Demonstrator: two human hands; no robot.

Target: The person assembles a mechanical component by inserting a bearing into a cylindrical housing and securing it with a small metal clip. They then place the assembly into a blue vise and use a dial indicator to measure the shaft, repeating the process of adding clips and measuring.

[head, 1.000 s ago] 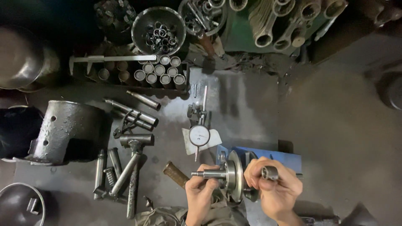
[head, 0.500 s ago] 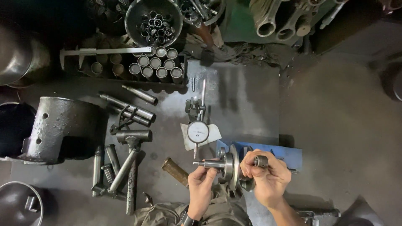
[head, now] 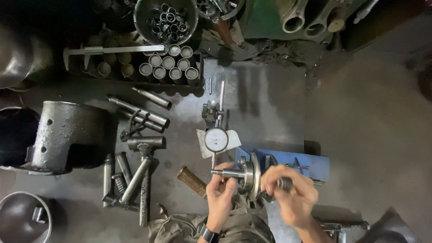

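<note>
Now, both hands on a crankshaft assembly (head: 249, 174), resting across a blue fixture (head: 310, 163) low in the middle of the bench. Left hand (head: 221, 195) pinching the thin shaft end (head: 226, 173) between thumb and fingertips, just under the dial indicator (head: 216, 139) on its stand. Right hand (head: 290, 198) closed around the opposite stub (head: 284, 183), blurred, fingers wrapped over it. Round flywheel webs sitting upright between the two hands.

Solid steel by the look of it, so likely heavy for its size and completely stiff; no give anywhere. Bare polished journals probably slick, maybe oily, so a fingertip pinch good for turning but poor for lifting. Best purchase judged to be the two shaft ends for rotating, and the thick webs in the middle for carrying. Indicator plunger close beside the left shaft end, delicate, easily knocked.

Round about: a rusty wooden-looking handle (head: 192, 181) just left of the left hand, hammers and steel pins (head: 139, 180) further left, a grey cylinder casting (head: 67, 135), a row of short sleeves (head: 168, 67), a vernier caliper (head: 114, 50), a bowl of rings (head: 166, 18).
</note>
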